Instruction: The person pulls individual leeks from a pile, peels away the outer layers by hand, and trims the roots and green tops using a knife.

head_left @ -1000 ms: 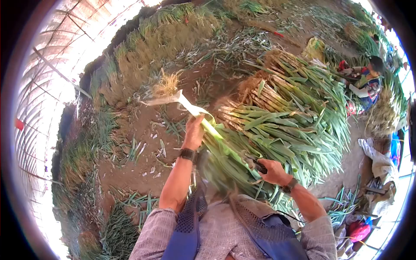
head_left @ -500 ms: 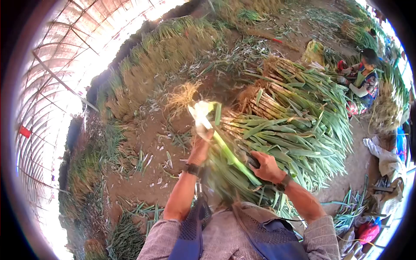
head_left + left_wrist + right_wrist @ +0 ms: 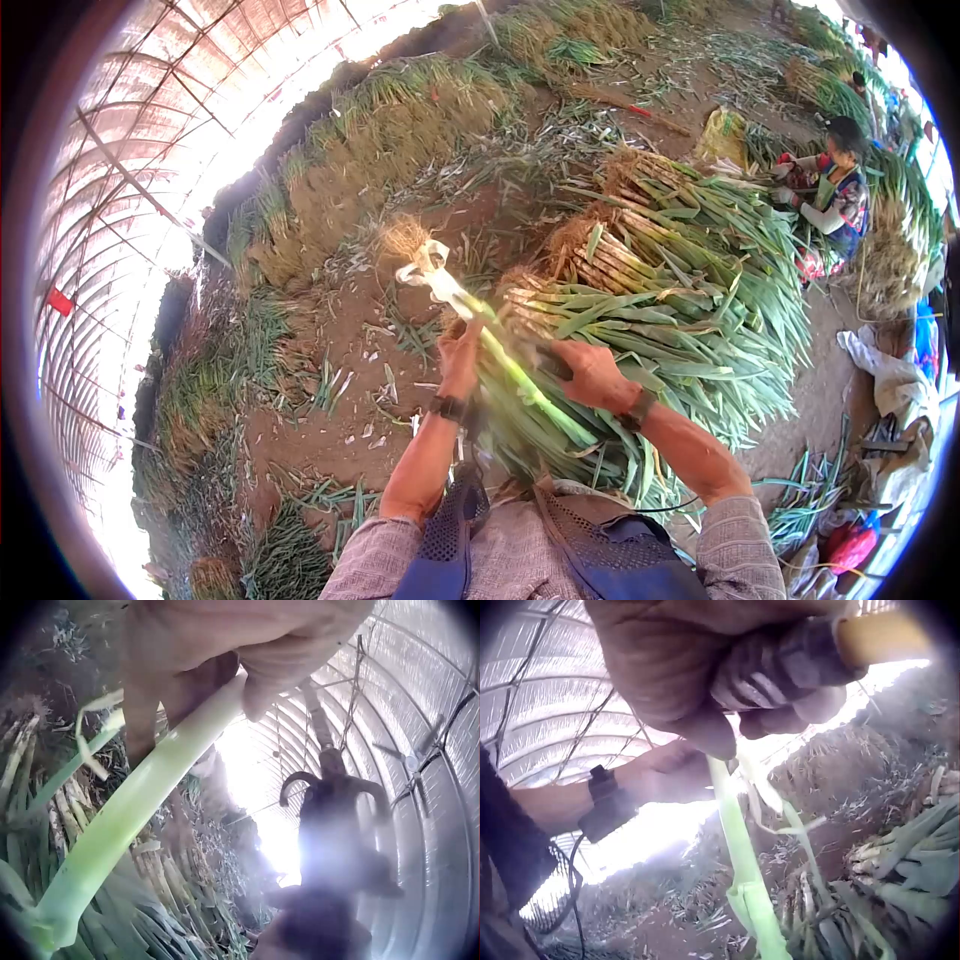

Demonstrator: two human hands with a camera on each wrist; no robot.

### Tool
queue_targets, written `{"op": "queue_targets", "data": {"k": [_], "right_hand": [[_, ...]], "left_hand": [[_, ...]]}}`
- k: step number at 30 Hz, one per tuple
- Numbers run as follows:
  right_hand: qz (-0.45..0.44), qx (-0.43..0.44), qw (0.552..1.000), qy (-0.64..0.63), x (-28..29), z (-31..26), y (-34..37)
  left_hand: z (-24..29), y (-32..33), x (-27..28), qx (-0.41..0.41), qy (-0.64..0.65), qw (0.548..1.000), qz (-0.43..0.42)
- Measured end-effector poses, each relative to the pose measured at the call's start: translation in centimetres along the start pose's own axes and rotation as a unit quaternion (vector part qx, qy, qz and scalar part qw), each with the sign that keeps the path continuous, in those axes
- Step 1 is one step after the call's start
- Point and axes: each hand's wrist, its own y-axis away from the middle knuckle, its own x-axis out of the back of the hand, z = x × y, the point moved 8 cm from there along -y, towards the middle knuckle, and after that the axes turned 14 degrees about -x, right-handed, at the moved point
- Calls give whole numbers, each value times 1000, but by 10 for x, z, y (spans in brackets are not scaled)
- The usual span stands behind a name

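Observation:
My left hand [image 3: 460, 362] grips a long green onion [image 3: 520, 380] partway along its pale stalk. Its roots [image 3: 405, 238] point away from me, with loose white peelings curling below them. In the left wrist view the smooth stalk [image 3: 135, 802] slants down from that hand's fingers. My right hand [image 3: 598, 376] is close beside the stalk and holds a dark tool [image 3: 548, 362], blurred in the head view. In the right wrist view its ribbed dark grip [image 3: 780, 671] lies in the curled fingers, with a yellow part [image 3: 885, 637] at one end; its exact kind I cannot tell.
A big heap of green onions [image 3: 690, 320] lies in front and to the right, roots to the left. Peelings litter the soil floor [image 3: 300, 425]. More stacks [image 3: 380, 150] stand behind. Another person [image 3: 838, 190] sits at the far right, near plastic sacks [image 3: 890, 380].
My right hand moved up and left along the stalk, nearer my left hand. My left hand came slightly closer to me with the onion. The flap near the roots now hangs as curled strips.

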Motion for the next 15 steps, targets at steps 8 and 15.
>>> {"op": "queue_targets", "data": {"k": [8,15], "right_hand": [[-7,-38,999,-13,-6,-5,-16],[-33,-15,999,17,-14,-7,-16]], "left_hand": [[-11,-6,6,2,3,1000,-6],[-4,1,13,-5,-39,999,3]]}}
